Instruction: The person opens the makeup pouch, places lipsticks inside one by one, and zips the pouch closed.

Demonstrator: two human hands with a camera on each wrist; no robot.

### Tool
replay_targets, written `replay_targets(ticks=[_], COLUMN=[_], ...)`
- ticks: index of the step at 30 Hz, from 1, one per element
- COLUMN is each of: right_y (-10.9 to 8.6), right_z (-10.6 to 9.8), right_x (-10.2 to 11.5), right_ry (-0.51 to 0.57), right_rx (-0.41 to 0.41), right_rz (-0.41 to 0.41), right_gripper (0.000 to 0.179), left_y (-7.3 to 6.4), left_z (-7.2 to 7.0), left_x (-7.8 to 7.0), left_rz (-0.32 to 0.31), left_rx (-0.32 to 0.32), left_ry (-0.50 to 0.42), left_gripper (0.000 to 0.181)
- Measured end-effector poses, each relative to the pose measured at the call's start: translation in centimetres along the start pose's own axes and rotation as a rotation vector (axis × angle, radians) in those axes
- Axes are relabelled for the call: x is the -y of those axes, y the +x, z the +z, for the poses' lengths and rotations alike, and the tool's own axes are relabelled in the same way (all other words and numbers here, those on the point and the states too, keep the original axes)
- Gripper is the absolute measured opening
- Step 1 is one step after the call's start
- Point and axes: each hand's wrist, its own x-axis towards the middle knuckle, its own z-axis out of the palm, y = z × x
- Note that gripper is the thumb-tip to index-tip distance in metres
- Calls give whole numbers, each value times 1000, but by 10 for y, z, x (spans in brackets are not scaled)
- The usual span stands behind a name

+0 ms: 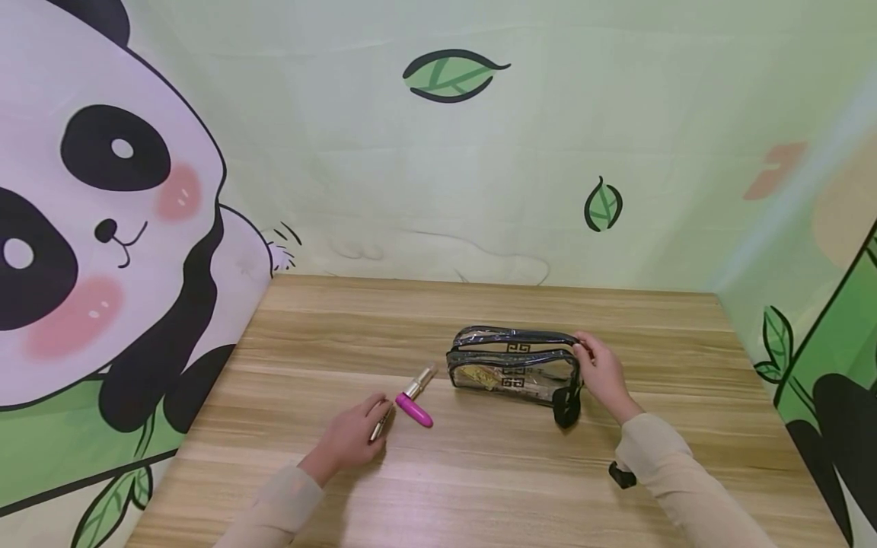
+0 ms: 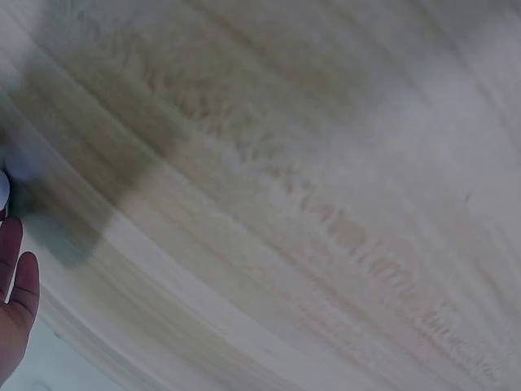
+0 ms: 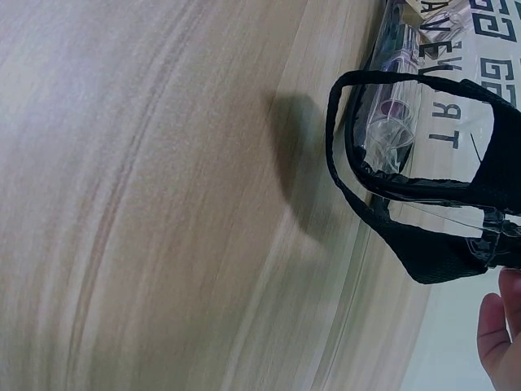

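Note:
My left hand (image 1: 352, 434) is low over the wooden table and grips a small, slim metallic tube (image 1: 381, 424). In the left wrist view only some fingertips (image 2: 26, 281) show at the left edge. Just right of that hand lie a gold-and-clear lipstick tube (image 1: 419, 382) and a bright pink tube (image 1: 414, 411), end to end at an angle. My right hand (image 1: 604, 373) pinches the upper right end of a clear cosmetic bag (image 1: 534, 383) with black trim. Inside the bag are a yellowish item (image 1: 479, 375) and, in the right wrist view, clear tubes (image 3: 392, 110).
A black strap loop (image 3: 431, 252) hangs from the bag's right end. The wooden table (image 1: 493, 487) ends at the back against a pale green wall sheet (image 1: 342, 152) printed with a panda and leaves. A small black piece (image 1: 622, 476) shows by the right sleeve.

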Motion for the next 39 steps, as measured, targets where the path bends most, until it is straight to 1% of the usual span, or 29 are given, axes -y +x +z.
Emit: replay_targets(ticks=[3,8,16,20,28,33,39], right_y=[0,0,0,0,0,0,1], right_z=[0,0,1,1,2,2,2], right_x=[0,0,-1,-1,-2,-3,-4], right_ry=[7,13,13,8,3,5,3], right_rx=[5,9,8,2,-5,-13,-21], right_rz=[6,12,8,1,-8,-29,-40], right_gripper=[24,24,24,23,22,22,21], left_y=[-4,-7,-6,-5,-5,-2,6], left_z=[0,1,-1,-2,1,0,-6], left_x=[-1,-2,-6,-8,-7,-6,-5], left_rz=[-8,-50,-113,-145,-160,-160,-139], left_rx=[-21,-13,-14,-15,-84,-117,-155], left_ry=[-22,-15,-38,-17,20,23,18], left_gripper=[59,58,51,48,45,53,57])
